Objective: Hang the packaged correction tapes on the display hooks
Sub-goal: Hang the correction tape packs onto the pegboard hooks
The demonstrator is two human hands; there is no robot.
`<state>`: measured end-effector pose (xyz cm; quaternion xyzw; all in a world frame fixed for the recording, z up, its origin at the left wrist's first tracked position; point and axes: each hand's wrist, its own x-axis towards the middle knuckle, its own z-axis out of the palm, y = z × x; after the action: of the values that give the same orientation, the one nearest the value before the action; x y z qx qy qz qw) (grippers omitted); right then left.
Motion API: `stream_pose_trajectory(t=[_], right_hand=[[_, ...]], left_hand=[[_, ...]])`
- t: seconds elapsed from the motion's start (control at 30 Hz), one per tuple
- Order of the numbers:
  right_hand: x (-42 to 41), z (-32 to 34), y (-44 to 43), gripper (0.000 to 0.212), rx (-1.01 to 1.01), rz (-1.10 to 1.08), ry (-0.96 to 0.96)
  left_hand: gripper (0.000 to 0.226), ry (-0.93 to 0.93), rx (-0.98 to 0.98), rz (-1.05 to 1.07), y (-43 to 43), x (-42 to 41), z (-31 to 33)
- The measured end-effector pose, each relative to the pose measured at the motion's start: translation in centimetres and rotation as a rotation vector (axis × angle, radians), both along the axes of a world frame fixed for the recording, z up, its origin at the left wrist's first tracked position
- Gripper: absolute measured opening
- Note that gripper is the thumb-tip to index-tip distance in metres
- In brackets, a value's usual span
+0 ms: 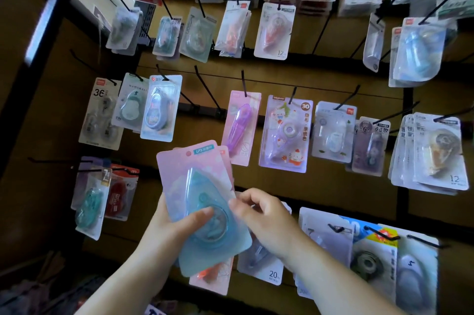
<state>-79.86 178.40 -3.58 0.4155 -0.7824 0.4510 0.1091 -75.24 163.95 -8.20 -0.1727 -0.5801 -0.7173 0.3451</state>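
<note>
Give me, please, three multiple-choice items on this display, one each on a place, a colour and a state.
1. The middle row's bare hook is:
A. at the far left end
B. just left of the purple tape pack
C. at the far right end

2. The tape in the front pack of the held stack is:
A. red
B. black
C. teal blue

3. The held stack is:
A. gripped by the left hand, with the right hand pinching the front pack's edge
B. hanging on a hook
C. lying on a shelf

Answers:
1 B: nothing hangs on the hook beside the purple pack.
2 C: teal shows through the clear blister.
3 A: the left thumb lies across the front, and the right fingers close on its right edge.
</note>
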Motion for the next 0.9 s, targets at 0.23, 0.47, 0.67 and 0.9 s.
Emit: stream_pose_trajectory(t=[0.23,0.47,0.67,0.9], right_hand=[[0.2,-0.4,-1.1,0.019,-0.143,0.086,-0.206],[0.1,-1.3,-2.9,0.019,-0.200,-0.098,-0.052],[-0.2,-1.2,-4.7,0.028,-0.393,-0.192,-0.133],[-0.7,-1.0,-6.4,0.029,-0.468,-0.218,-0.199]], left_hand=[[0.079,0.012,-0.025,0.018,-0.8,0.0,-0.1],[0.099,-0.040,-0.001,0.042,-1.7,0.1,-0.3],[0.084,-0.079,0.085,0.048,-2.8,0.5,-0.8],[0.077,-0.035,0.089,0.108,-4.2,1.8,-0.8]])
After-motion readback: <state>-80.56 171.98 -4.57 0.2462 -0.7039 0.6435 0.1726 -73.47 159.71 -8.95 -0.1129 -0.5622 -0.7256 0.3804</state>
